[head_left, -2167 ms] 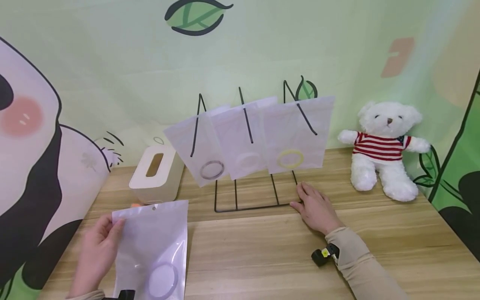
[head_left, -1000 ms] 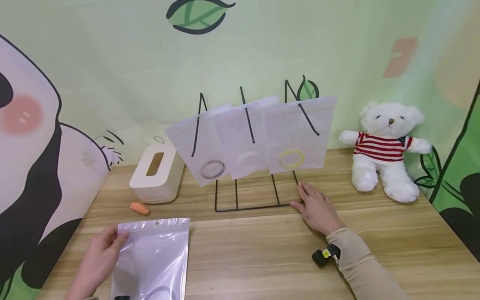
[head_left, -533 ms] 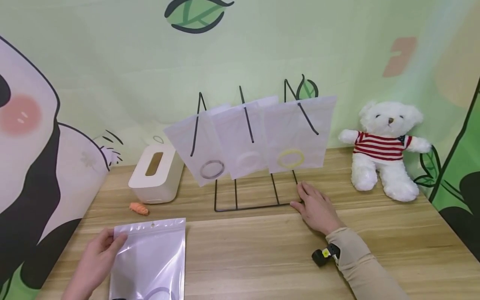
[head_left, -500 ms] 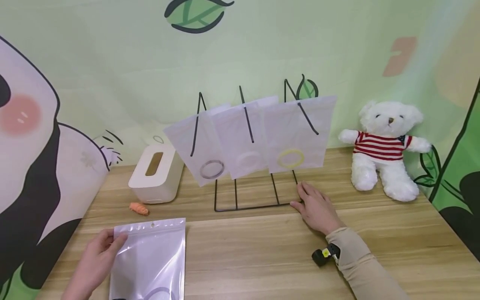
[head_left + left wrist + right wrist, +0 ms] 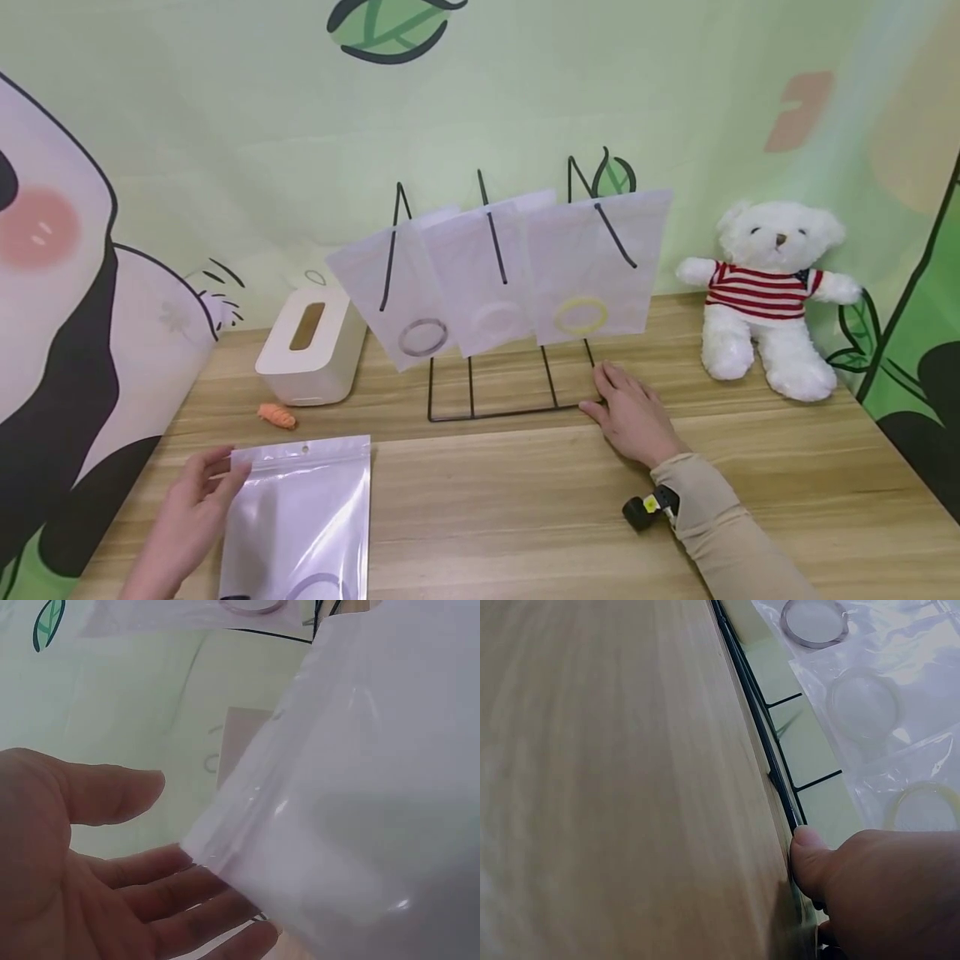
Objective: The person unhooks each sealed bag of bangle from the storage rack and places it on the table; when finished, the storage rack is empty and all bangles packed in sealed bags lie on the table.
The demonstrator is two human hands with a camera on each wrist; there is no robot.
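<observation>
A flat, glossy clear-and-white zip bag [image 5: 300, 500] with a ring shape inside lies at the front left, its lower end cut off by the head view. Beside its top left corner is my left hand [image 5: 187, 512]; in the left wrist view the thumb [image 5: 124, 795] stands apart from the plastic and the other fingers extend at the bag's edge. My right hand [image 5: 633, 417] grips the front right corner of a black wire rack [image 5: 495, 415], thumb on the bar. From its hooks hang bags with a grey ring [image 5: 423, 337], a white ring [image 5: 500, 319] and a yellow ring [image 5: 581, 316].
A white tissue box [image 5: 322, 379] stands left of the rack, with a small orange object [image 5: 277, 416] before it. A white teddy bear [image 5: 780, 242] in a striped shirt leans on the printed backdrop [image 5: 225, 125] at right. All stand on a wooden table [image 5: 525, 517].
The zip bag came down toward the table, bringing the orange object into full view. My left thumb has then come away from the bag's corner. My right hand stays on the rack.
</observation>
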